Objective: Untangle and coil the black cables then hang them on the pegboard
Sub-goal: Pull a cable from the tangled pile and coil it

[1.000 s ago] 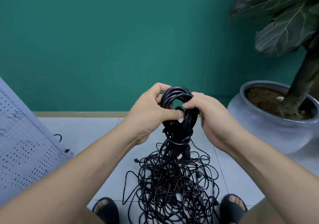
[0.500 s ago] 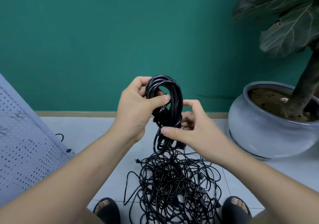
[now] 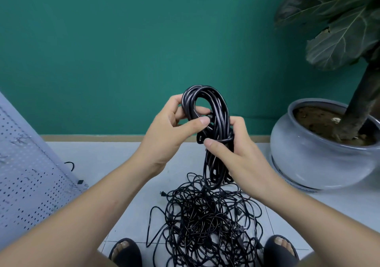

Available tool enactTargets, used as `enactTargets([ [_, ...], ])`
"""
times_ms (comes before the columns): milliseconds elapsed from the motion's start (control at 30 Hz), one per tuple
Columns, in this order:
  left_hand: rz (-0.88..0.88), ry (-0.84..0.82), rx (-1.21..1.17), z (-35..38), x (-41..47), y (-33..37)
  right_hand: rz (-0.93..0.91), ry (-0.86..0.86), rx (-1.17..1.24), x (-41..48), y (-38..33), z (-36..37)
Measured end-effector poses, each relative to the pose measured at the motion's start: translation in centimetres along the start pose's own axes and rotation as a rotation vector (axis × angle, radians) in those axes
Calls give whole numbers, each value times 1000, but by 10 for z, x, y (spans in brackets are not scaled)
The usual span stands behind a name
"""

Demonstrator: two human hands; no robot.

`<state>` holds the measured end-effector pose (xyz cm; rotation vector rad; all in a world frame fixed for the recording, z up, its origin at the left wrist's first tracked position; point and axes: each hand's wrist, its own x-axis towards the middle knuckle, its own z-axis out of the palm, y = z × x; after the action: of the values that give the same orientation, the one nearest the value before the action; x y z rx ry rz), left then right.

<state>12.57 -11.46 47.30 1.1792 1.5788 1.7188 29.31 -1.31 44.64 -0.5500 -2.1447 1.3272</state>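
A coiled black cable [image 3: 218,110] is held upright in front of me, its top loop open and a strand wound round its waist. My left hand [image 3: 170,131] grips the upper loop, with the thumb across the front. Lower down, my right hand [image 3: 232,153] wraps round the coil's middle, thumb pressing the wound strand. The coil's lower loops hang down over a big tangle of black cables [image 3: 205,223] on the floor between my feet. A grey pegboard [image 3: 26,176] leans at the left.
A large grey plant pot [image 3: 320,155] with a leafy plant stands at the right against the green wall. A small black hook [image 3: 71,165] and clip lie by the pegboard's foot. My sandalled feet [image 3: 127,252] flank the tangle on pale floor tiles.
The right hand moved from below the coil to wrap round its middle. The coil's tail, which trailed into the tangle, now hangs clear above it.
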Motion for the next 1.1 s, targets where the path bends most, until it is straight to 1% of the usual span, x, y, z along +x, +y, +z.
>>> enactTargets([
  [100, 11, -124, 45, -3, -2, -4, -9, 1, 58, -1, -2, -5],
  [200, 1, -195, 28, -7, -4, -5, -27, -3, 112, -3, -5, -8],
  [300, -14, -206, -15, -9, -3, -6, -43, -15, 114, -3, -7, -9],
  [500, -20, -171, 47, -6, -4, -11, -82, -21, 127, -2, -5, -7],
  [733, -19, -292, 96, -11, -4, -11, -113, 5, 139, 2, -1, -9],
  [800, 11, -258, 172, -11, -3, -13, -109, -2, 134, 3, 0, -8],
  [900, 74, -158, 323, -11, -2, -17, -127, -6, 88, 3, 1, -6],
  [1033, 193, -65, 375, 0, -5, -21, -163, 65, 14, 4, -3, -6],
  [1100, 213, -58, 398, 8, -7, -21, -179, 100, -56, 3, -3, -7],
])
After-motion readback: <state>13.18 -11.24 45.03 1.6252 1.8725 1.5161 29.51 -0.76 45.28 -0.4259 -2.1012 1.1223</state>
